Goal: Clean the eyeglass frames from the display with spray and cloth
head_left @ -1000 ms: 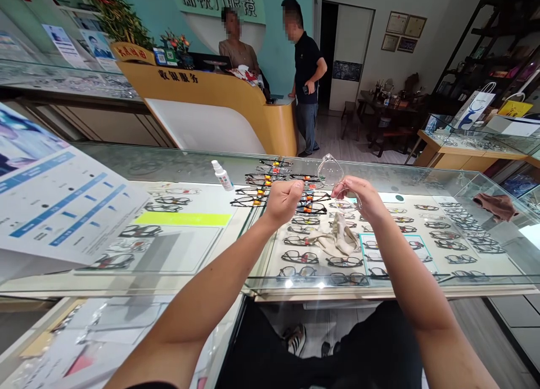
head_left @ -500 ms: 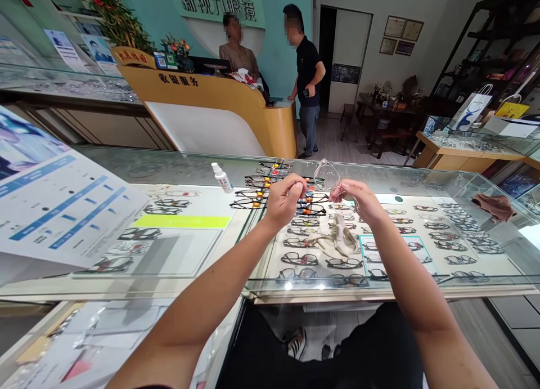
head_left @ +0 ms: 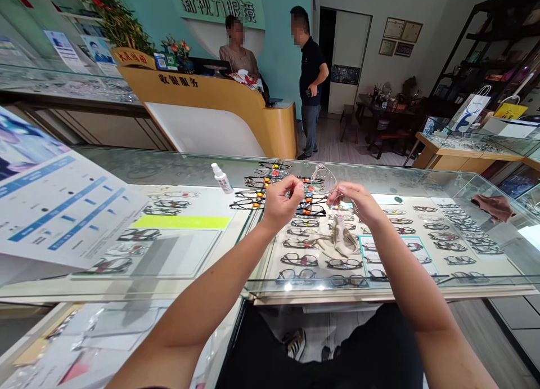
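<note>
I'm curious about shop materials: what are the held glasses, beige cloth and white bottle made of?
Held glasses: perhaps clear, shiny plastic, from their pale, translucent look; metal possible. Beige cloth: matte fabric, judging by soft folds; fibre unclear. White bottle: likely smooth, opaque plastic; nothing shows through.

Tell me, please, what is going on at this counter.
A person holds a pair of clear-framed glasses in the right hand, above a glass display case. The left hand is curled close by; whether it grips anything is hard to tell. Dark frames with orange tags lie around the left hand, a white bottle stands farther left, and a crumpled beige cloth lies between the forearms. Two other people are at the desk beyond.
</note>
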The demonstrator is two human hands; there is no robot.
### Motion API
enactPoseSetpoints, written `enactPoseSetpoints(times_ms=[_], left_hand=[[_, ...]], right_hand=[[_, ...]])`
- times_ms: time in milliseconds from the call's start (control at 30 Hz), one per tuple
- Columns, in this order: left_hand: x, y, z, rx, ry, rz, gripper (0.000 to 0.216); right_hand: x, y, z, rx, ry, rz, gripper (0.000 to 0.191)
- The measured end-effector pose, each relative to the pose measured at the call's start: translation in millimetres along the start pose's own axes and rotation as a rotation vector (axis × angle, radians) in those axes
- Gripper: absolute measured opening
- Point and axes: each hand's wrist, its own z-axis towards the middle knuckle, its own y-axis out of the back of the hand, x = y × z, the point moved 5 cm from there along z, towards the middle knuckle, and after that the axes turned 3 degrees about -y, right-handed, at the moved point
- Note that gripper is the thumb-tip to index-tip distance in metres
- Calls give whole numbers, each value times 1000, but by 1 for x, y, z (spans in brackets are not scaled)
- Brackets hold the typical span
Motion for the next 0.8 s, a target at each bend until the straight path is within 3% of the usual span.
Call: enactPoseSetpoints(times_ms=[100,200,367,533,700,800], left_hand=[[1,0,-1,-27,-6,2,49],[-1,-1,0,-40,-108,34,34],[-1,-11,-2,107,-288,220,86],[-12,-9,0,86,-378,303,78],[-32,2,13,46,-418,331,76],[-43,15,37,-61,-443,360,79]], right_hand=[[-2,0,1,10,-10,-4,36],[-4,2,1,13,-22,-15,38],[-5,0,1,60,-18,-32,37],[5,-4,-1,96,6,-50,39],[44,-7,-5,85,75,-269,54],[91,-1,-12,-188,241,-566,56]])
